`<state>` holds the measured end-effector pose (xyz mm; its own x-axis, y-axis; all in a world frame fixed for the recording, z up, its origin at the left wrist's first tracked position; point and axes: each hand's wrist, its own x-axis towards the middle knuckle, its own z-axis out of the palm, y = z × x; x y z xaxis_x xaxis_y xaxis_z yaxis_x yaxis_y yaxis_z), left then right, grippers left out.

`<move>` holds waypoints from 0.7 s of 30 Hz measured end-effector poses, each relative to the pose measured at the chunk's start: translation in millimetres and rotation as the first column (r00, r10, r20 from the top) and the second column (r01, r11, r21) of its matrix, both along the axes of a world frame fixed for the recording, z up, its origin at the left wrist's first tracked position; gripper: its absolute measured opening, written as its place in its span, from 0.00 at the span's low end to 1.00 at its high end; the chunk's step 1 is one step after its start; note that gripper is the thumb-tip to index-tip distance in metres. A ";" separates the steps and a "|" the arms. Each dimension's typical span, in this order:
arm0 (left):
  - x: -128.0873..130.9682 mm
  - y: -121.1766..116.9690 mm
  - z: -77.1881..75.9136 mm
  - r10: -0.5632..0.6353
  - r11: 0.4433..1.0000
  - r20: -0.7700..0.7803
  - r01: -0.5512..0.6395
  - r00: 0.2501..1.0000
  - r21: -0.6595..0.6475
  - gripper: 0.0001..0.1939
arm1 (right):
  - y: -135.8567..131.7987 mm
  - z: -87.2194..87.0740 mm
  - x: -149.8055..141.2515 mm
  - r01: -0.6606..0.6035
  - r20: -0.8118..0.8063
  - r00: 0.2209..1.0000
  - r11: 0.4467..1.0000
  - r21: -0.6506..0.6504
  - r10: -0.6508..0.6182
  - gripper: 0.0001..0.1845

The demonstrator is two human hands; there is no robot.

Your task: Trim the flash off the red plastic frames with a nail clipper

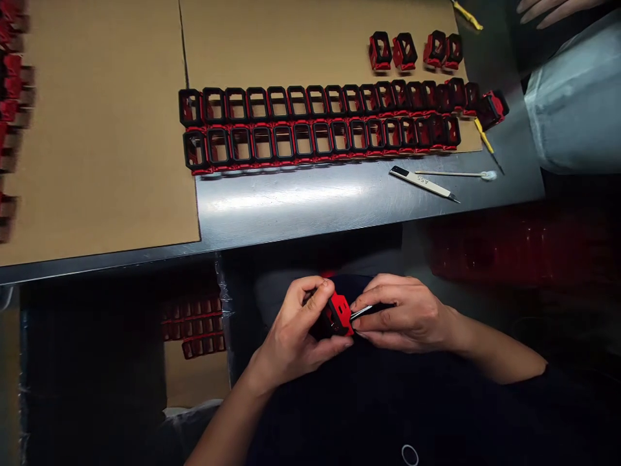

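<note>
Left hand grasping a red-and-black boxy frame beside a grey metal table, right hand pinching a slim silvery tool at the frame, 2 rows of similar frames on brown cardboard.

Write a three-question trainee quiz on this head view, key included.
1. Which hand holds the slim tool at the red-and-black part?
2. True or false: the cotton swab lies on the metal tabletop, off the cardboard.
3. How many frames stand in the short line beyond the two long rows?
A) two
B) four
C) seven

Key: 1. The right hand. 2. True. 3. B.
</note>
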<state>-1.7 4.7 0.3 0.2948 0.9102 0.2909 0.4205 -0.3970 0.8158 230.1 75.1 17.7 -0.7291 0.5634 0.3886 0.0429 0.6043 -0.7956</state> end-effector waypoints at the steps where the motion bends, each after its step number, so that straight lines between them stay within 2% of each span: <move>1: -1.4 -0.6 0.2 -0.010 1.000 -0.007 0.010 1.000 -0.010 0.42 | 0.3 1.5 0.4 -0.011 0.012 1.000 1.000 0.002 0.010 0.05; 4: -4.4 -2.9 0.6 -0.022 0.999 -0.020 0.021 1.000 -0.031 0.42 | 0.1 6.0 0.3 -0.042 0.048 0.998 0.999 0.034 0.040 0.06; 7: -5.2 -5.4 -1.1 -0.004 0.999 0.002 0.004 1.000 -0.032 0.42 | -3.7 10.8 -1.2 -0.033 0.067 0.997 0.992 0.125 0.024 0.05; 10: -3.4 -8.0 -6.8 0.094 0.995 0.053 -0.092 0.994 -0.034 0.40 | -5.5 14.5 -3.7 -0.025 0.089 0.996 0.969 0.246 0.003 0.05; 12: -1.1 -9.7 -11.6 0.185 0.982 0.148 -0.179 0.971 -0.055 0.38 | 1.8 12.8 -6.2 0.007 0.082 0.996 0.944 0.329 -0.035 0.05; 14: 1.4 -11.2 -15.1 0.234 0.972 0.302 -0.219 0.924 -0.084 0.36 | 20.4 4.1 -9.6 0.106 0.048 0.990 0.916 0.387 -0.135 0.04; 16: 3.4 -12.7 -16.3 0.244 0.970 0.447 -0.218 0.861 -0.111 0.34 | 48.3 -12.5 -14.2 0.267 0.030 0.953 0.879 0.395 -0.302 0.04; 19: 4.6 -14.9 -15.0 0.270 0.963 0.542 -0.237 0.796 -0.132 0.32 | 91.3 -42.3 -22.4 0.492 0.130 0.813 0.788 0.370 -0.568 0.09; 21: 4.4 -16.4 -14.2 0.298 0.953 0.532 -0.279 0.793 -0.117 0.31 | 107.1 -53.6 -28.2 0.554 0.206 0.739 0.753 0.355 -0.641 0.11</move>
<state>2.8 -11.7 -13.9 -0.1783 0.9390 0.2942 0.0020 -0.2986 0.9544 201.9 182.2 -35.9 -0.3756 0.8342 0.4038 0.6710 0.5453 -0.5023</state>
